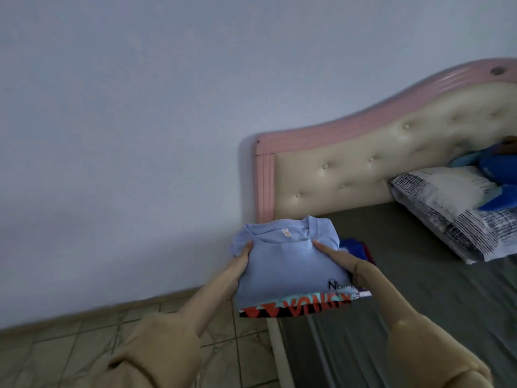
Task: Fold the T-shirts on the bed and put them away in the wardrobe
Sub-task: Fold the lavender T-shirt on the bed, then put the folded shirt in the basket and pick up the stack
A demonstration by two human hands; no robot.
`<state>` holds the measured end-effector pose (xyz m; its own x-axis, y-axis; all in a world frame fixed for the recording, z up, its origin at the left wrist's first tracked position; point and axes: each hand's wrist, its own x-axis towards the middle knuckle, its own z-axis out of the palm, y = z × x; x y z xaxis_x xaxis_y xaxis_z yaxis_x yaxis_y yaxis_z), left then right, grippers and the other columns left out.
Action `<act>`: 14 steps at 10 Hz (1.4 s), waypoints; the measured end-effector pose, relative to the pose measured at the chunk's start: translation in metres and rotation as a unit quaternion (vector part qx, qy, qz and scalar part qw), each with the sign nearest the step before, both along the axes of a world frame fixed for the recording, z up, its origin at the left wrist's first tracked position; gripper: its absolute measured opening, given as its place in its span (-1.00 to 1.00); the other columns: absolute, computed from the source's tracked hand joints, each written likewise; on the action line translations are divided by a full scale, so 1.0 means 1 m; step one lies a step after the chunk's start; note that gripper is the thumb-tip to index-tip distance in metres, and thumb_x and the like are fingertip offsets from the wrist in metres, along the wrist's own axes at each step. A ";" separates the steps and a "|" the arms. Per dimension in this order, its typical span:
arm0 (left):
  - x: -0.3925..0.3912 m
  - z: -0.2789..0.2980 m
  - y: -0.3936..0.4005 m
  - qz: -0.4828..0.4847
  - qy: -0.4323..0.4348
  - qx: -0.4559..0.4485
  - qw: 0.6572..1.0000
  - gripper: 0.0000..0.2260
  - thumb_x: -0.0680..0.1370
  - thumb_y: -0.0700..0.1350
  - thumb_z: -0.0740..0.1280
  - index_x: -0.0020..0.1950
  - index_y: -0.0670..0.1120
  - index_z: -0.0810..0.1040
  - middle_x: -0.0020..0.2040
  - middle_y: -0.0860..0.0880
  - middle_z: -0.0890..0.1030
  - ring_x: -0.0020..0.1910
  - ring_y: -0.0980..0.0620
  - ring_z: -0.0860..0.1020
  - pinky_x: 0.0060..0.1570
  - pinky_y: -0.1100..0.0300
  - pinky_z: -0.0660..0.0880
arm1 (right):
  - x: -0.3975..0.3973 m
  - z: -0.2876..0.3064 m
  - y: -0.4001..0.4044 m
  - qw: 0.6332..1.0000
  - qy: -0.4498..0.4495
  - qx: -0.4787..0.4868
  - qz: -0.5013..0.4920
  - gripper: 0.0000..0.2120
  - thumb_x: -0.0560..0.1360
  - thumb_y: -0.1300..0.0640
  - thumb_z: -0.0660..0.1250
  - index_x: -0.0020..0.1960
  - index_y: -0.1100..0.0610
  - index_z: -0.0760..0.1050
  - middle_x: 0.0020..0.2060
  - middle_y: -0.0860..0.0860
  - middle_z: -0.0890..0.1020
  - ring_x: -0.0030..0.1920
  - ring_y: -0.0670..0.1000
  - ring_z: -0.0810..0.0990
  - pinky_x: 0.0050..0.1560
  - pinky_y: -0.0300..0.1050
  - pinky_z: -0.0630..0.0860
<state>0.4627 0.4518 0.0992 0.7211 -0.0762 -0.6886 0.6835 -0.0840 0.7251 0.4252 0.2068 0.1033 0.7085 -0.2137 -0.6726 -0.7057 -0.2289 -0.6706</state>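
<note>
Right now both hands hold a small stack of folded shirts up off the bed, over its near corner. On top is a pale blue cotton T-shirt point(282, 261), folded into a neat rectangle, collar away from the person, with a dark "Newton"-like logo at its near right corner. Under it a teal, orange and black patterned shirt point(293, 305) pokes out along the near edge, also folded. Left hand point(242, 257) grips the stack's left side, thumb on top of the blue cloth, fingers hidden beneath. Right hand point(340, 260) grips the right side the same way, thumb lying on top, fingers out of sight under the pile. Both grips closed on the stack, then. Tan long sleeves cover both arms. Just beyond the stack, a dark blue and maroon bundle of cloth point(355, 249) lies on the grey bedsheet point(419, 289); can't tell whether it is folded, or even a T-shirt. Further right a black-and-white printed pillow point(447, 211) rests against the cream tufted headboard with pink frame point(349, 161), with a blue plush toy point(498, 175) on top. Tiled floor point(84, 343) to the left. No wardrobe in view. My read: folding is done for at least these two shirts and the carrying stage is under way; what's left is reaching the wardrobe, placing the stack, and possibly dealing with that leftover bundle.
</note>
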 end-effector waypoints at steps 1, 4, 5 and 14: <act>0.037 0.004 0.040 0.046 -0.067 0.012 0.997 -0.71 0.59 0.16 0.19 -0.15 -0.04 0.41 -0.09 -0.06 0.52 -0.16 0.03 0.50 -0.22 0.20 0.47 | 0.042 0.034 0.046 0.998 -0.026 0.007 0.055 0.06 0.08 -0.47 0.37 0.36 0.20 0.36 0.22 0.21 0.52 0.17 0.18 0.53 0.29 0.10 0.42; 0.084 0.053 0.210 0.126 -0.072 0.015 0.989 -0.44 0.57 0.19 0.19 0.42 -0.18 0.34 0.33 -0.23 0.45 0.25 -0.17 0.46 0.09 0.03 0.42 | 0.158 0.065 0.211 0.987 -0.037 0.008 0.157 0.09 0.09 -0.45 0.37 0.37 0.28 0.32 0.25 0.24 0.50 0.15 0.18 0.53 0.27 0.04 0.44; 0.083 0.057 0.271 0.174 -0.088 0.011 0.981 -0.45 0.57 0.17 0.20 0.39 -0.19 0.37 0.30 -0.22 0.48 0.12 -0.13 0.51 0.05 0.04 0.44 | 0.190 0.061 0.276 0.974 -0.039 0.020 0.224 0.03 0.14 -0.44 0.35 0.34 0.27 0.35 0.22 0.26 0.52 0.17 0.22 0.53 0.26 0.11 0.45; -0.053 0.035 0.753 0.672 -0.064 0.013 0.738 -0.64 0.57 0.08 0.27 0.17 -0.19 0.44 -0.16 -0.09 0.54 -0.21 -0.01 0.52 -0.31 0.18 0.41 | 0.226 0.038 0.956 0.730 -0.007 0.034 0.682 -0.26 0.36 -0.36 0.27 0.27 0.21 0.45 0.11 0.18 0.60 0.08 0.17 0.59 0.16 0.03 0.52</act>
<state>0.4096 1.2047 0.1343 0.1931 0.7789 -0.5967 0.0893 0.5916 0.8012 0.6509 1.1631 0.1413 0.2376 0.7307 -0.6400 0.1551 -0.6789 -0.7176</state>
